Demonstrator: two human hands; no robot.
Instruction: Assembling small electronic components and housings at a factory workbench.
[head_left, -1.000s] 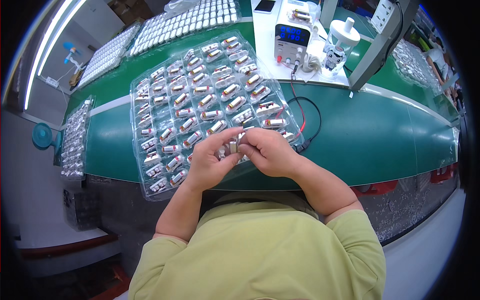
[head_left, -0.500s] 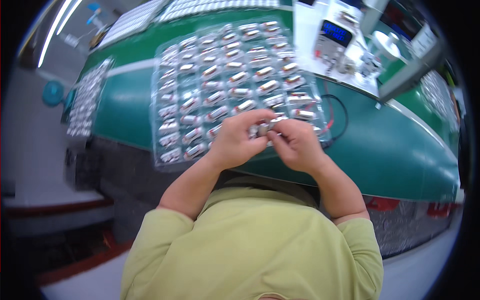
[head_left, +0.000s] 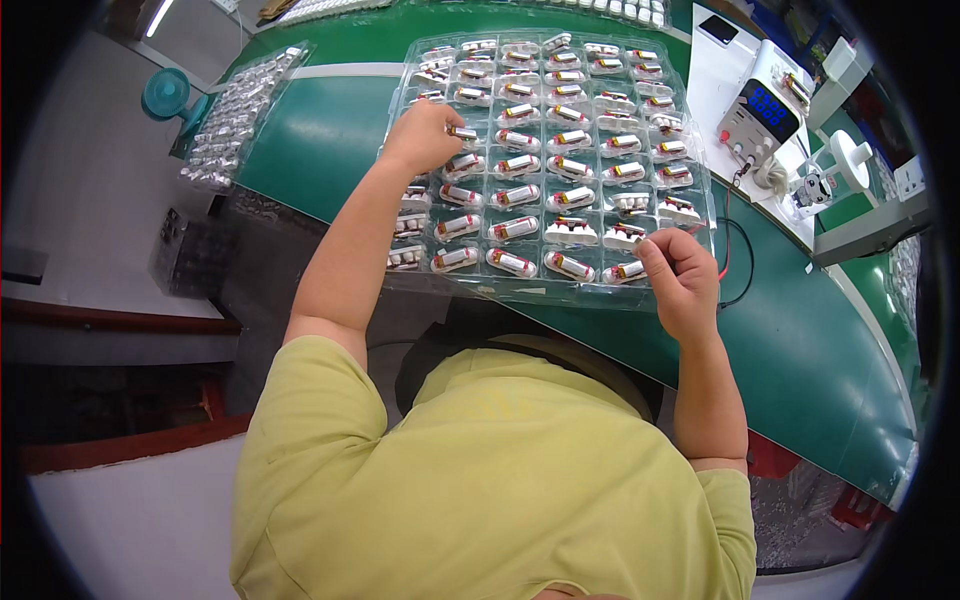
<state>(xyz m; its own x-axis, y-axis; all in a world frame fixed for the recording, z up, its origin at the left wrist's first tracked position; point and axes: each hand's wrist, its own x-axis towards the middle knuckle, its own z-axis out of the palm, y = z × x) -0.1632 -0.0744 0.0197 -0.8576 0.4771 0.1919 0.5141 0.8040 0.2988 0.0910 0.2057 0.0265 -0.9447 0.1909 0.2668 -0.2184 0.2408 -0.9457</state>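
Observation:
A clear plastic tray [head_left: 560, 293] with rows of compartments lies in front of me, holding many small white parts, several with a silver, red-edged cylinder on top. My left hand [head_left: 425, 138] reaches over the tray's left side, fingers curled down and closed at a small white part [head_left: 463, 132] in a compartment. At the front right corner is my right hand [head_left: 685, 280], its thumb and forefinger brought together beside the nearest part [head_left: 625, 272]. What lies between those fingertips, if anything, is too small to tell.
A white bench device [head_left: 760, 110] with a blue-lit display stands at the right, with red and black leads [head_left: 748, 260]. Near it are a white spool [head_left: 848, 155] and a grey arm [head_left: 870, 225]. Another filled tray [head_left: 240, 120] and a teal fan [head_left: 166, 94] are at left.
My hands, together on a small part before, have separated. The left has gone left and away from me over the tray; the right has moved right. The whole view has also shifted.

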